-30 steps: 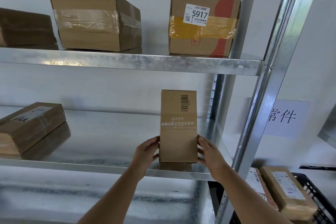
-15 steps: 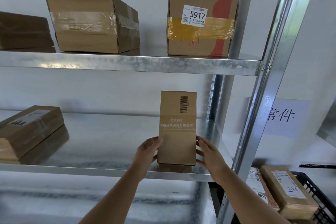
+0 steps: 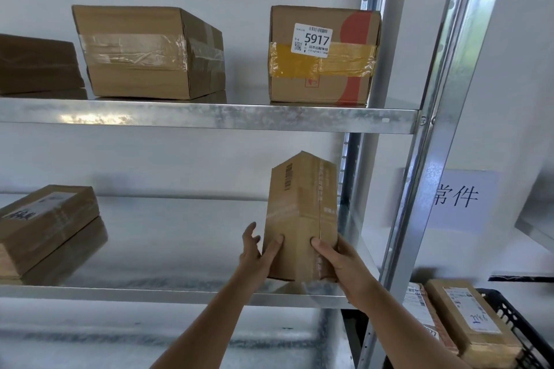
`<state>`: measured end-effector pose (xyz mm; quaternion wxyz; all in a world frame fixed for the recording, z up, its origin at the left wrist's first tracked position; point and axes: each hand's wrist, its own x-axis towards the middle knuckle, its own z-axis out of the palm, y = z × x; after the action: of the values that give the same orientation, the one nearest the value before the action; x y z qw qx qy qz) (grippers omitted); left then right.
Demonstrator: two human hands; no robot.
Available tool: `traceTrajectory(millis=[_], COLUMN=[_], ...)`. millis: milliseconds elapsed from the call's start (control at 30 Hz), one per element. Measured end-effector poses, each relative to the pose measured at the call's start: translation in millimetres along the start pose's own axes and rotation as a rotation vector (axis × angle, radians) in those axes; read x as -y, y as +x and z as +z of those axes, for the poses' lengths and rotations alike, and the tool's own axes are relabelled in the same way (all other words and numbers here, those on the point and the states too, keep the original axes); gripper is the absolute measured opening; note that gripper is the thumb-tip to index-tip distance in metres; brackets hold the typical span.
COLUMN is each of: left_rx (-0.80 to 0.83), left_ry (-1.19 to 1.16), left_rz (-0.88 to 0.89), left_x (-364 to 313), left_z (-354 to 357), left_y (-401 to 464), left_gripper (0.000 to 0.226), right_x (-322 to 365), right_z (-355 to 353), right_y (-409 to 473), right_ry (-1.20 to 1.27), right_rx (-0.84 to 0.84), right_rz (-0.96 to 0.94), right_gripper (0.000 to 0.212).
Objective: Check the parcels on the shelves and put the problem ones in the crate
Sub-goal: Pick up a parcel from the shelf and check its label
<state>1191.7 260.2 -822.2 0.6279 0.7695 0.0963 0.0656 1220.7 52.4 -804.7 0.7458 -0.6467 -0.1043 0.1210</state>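
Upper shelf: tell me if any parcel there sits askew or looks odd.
The clear-taped box sits turned at an angle to the shelf edge, one corner forward, while the 5917 box faces squarely front. No damage shows on either.

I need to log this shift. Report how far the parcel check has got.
Done: two parcels already lie in the black crate.
In hand: the left hand and right hand hold a tall upright box at the lower shelf, one corner facing the camera.
Left: the taped box, the box labelled 5917 and the flat parcel are still shelved.
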Motion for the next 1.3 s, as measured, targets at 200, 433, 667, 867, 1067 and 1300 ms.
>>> traceTrajectory(millis=[200,433,667,867,1067,1300], left_rx=[-0.025,-0.015,-0.004,-0.011,-0.006,0.013], left_ry=[0.015,-0.247,-0.262,-0.277,-0.277,-0.313], left_rz=[0.144,0.012,-0.001,0.005,0.012,-0.027], left_x=[-3.7,-19.0,-18.8,-18.2,-16.0,-16.0], left_z=[3.0,4.6,5.1,5.6,5.6,3.1], left_y=[6.9,-5.1,-8.3,-7.7,-5.7,-8.1], left_gripper=[0.039,0.036,0.037,0.035,0.036,0.036], right_x=[6.8,-0.9,-7.0,-6.1,-6.4,-3.7], right_z=[-1.8,-0.5,-0.5,0.0,0.4,2.2], right_y=[-2.4,4.9,6.7,5.9,5.9,2.3], right_ry=[0.016,0.028,0.022,0.018,0.017,0.018], right_rx=[-0.024,-0.1,-0.124,-0.122,-0.128,-0.133], right_rz=[-0.047,0.041,0.032,0.029,0.027,0.035], right_gripper=[0.034,0.03,0.027,0.026,0.026,0.028])
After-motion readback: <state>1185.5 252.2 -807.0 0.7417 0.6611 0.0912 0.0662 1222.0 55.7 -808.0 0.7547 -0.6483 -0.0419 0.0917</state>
